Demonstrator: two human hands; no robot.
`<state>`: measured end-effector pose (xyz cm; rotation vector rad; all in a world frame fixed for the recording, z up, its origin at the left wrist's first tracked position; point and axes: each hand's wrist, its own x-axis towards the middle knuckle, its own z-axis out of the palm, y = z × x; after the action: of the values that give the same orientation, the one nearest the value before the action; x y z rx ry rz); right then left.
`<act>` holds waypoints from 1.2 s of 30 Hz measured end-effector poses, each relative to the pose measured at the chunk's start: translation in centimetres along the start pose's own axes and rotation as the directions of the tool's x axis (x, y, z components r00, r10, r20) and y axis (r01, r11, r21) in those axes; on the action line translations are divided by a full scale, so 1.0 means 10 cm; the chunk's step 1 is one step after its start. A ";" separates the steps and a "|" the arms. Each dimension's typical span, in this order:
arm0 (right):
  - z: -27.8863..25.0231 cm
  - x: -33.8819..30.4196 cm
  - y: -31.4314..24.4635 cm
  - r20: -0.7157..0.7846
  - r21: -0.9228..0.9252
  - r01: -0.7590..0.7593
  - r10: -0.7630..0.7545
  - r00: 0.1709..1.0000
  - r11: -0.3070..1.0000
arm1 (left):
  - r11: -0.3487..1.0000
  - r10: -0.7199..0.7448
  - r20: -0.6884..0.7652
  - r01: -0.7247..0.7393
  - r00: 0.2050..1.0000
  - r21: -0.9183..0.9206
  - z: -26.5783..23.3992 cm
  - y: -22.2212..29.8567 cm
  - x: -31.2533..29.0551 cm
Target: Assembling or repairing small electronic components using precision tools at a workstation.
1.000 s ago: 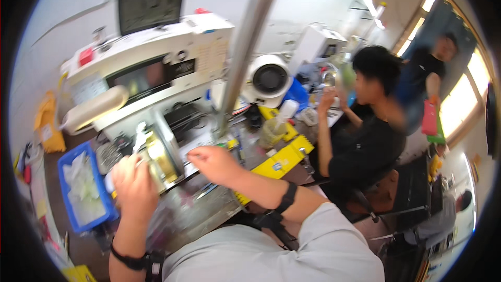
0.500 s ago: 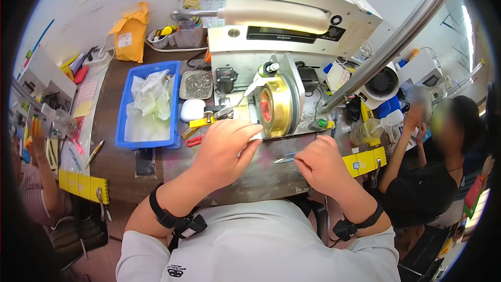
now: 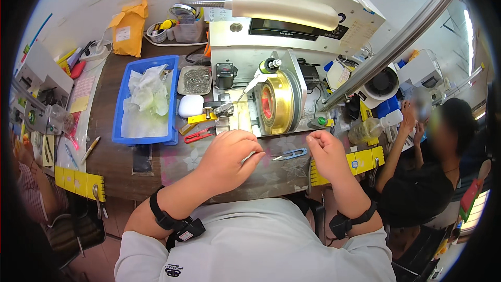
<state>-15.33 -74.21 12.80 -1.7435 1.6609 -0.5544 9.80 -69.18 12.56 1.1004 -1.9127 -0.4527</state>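
Note:
My left hand (image 3: 228, 159) is raised in front of the bench machine, its thumb and forefinger pinched together. Across from it, my right hand (image 3: 329, 155) is also pinched. Whatever sits between either hand's fingertips is too fine to make out. Blue-handled thread snips (image 3: 292, 154) lie on the table between the hands, closer to the right one. Beyond them stands a spool of gold-coloured wire or tape (image 3: 281, 107) on the machine. Red thread snips (image 3: 200, 135) rest past my left hand, beside a yellow-and-metal fixture (image 3: 202, 118).
A blue tray (image 3: 119, 125) with crumpled white sheets stands left, next to a dish of small metal pieces (image 3: 194, 80) and a white rounded case (image 3: 191, 106). A lamp (image 3: 284, 10) overhangs the white machine (image 3: 224, 43). A metal pole (image 3: 386, 47) slants at right. Co-workers sit on both sides.
My right hand has turned, and its thumb and forefinger now point up and inward. The blue snips are more fully uncovered. My left hand sits slightly lower and to the right.

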 end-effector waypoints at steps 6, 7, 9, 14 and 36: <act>0.20 0.14 0.00 0.218 0.578 -0.150 0.026 0.976 0.802 | 1.000 0.007 -0.020 -0.007 1.000 -0.010 0.01 0.03 -0.01; 0.22 0.17 0.00 0.204 0.651 -0.169 0.043 0.978 0.740 | 1.000 -0.005 -0.004 0.005 1.000 -0.014 0.01 0.03 -0.01; 0.26 0.22 -0.05 0.195 0.719 -0.182 0.056 0.979 0.670 | 1.000 -0.019 0.009 0.019 1.000 -0.011 0.00 0.04 -0.02; 0.29 0.26 -0.11 0.195 0.751 -0.208 0.090 0.977 0.626 | 1.000 -0.010 0.011 0.010 1.000 0.001 0.00 0.04 -0.03; 0.07 -0.41 -0.23 -0.042 -0.298 0.800 -0.844 0.534 0.521 | 0.940 -0.014 0.145 0.062 0.989 -0.334 0.11 0.15 0.08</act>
<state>-13.66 -70.07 14.48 -2.7468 0.8868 -0.9848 7.93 -69.15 13.31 0.8981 -1.8469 -0.8671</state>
